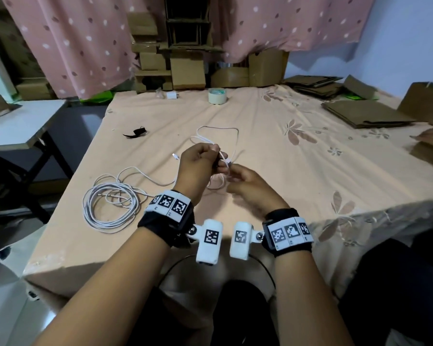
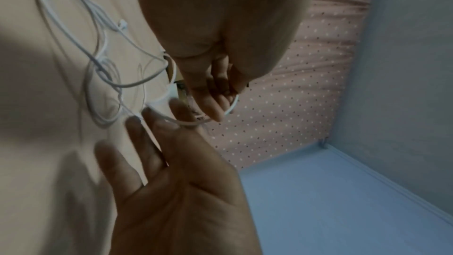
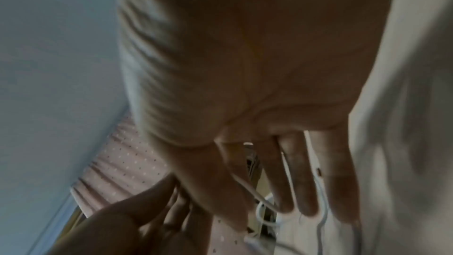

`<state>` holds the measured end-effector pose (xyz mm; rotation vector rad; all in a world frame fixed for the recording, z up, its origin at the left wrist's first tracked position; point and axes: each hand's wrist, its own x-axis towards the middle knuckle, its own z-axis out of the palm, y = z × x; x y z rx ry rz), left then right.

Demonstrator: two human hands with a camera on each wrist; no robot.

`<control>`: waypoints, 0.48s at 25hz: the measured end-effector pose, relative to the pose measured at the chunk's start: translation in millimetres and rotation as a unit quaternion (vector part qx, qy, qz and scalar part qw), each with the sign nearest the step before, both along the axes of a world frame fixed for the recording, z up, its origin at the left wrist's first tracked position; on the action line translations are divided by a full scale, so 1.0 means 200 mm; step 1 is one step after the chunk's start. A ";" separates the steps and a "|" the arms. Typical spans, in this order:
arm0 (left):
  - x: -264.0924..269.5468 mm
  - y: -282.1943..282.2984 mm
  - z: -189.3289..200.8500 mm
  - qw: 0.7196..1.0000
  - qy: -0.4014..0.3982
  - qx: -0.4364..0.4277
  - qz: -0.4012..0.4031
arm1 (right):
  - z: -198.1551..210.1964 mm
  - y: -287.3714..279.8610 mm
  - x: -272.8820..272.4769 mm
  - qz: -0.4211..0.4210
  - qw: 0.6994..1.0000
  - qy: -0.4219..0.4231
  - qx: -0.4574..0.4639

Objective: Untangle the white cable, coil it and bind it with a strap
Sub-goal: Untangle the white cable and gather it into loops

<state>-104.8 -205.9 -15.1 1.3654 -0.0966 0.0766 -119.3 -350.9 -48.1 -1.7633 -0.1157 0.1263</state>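
Counter point(image 1: 273, 151): cloth-covered; coiled cable bundle point(image 1: 110, 203) lies at 8 o'clock of the hands.
White cable point(image 1: 218, 132): loops trail toward 12 o'clock; a tangle is held between both hands.
Risk, judged: the knot may be tightened if pulled apart.
Left hand point(image 1: 198, 168): raised, grip curled, pinching the cable.
Right hand point(image 1: 245, 186): lower, fingertips pinching the cable.
Strap point(image 1: 136, 132): unused, at 10 o'clock.

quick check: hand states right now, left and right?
Left hand: fingers curled, pinching the white cable.
Right hand: also pinching the white cable, other fingers loose.
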 end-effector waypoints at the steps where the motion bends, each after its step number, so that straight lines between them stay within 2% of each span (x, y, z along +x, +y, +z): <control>1: 0.00 0.01 0.01 1.000 -0.022 0.016 -0.002 | 0.00 0.05 -0.01 0.015 1.000 -0.004 0.002; 3: 0.01 0.05 0.02 0.991 -0.080 0.105 0.012 | 0.01 0.10 -0.02 -0.046 0.998 -0.031 0.018; 4: 0.03 0.08 0.00 0.974 -0.112 0.197 0.026 | 0.03 0.11 -0.01 -0.091 0.994 -0.036 0.046; 5: 0.06 0.11 -0.02 0.942 -0.127 0.309 0.028 | 0.05 0.11 -0.01 -0.130 0.987 -0.037 0.086; 7: 0.08 0.18 -0.07 0.855 -0.063 0.514 -0.032 | 0.11 0.09 0.00 -0.192 0.959 -0.056 0.200; 8: 0.09 0.21 -0.11 0.810 -0.016 0.581 -0.075 | 0.14 0.07 0.02 -0.209 0.942 -0.067 0.255; 9: 0.09 0.22 -0.14 0.780 0.016 0.617 -0.100 | 0.15 0.05 0.04 -0.217 0.930 -0.067 0.289; 10: 0.09 0.22 -0.15 0.769 0.024 0.631 -0.101 | 0.14 0.02 0.07 -0.224 0.929 -0.053 0.290; 12: 0.09 0.22 -0.15 0.787 0.003 0.615 -0.053 | 0.09 0.00 0.12 -0.261 0.951 0.003 0.168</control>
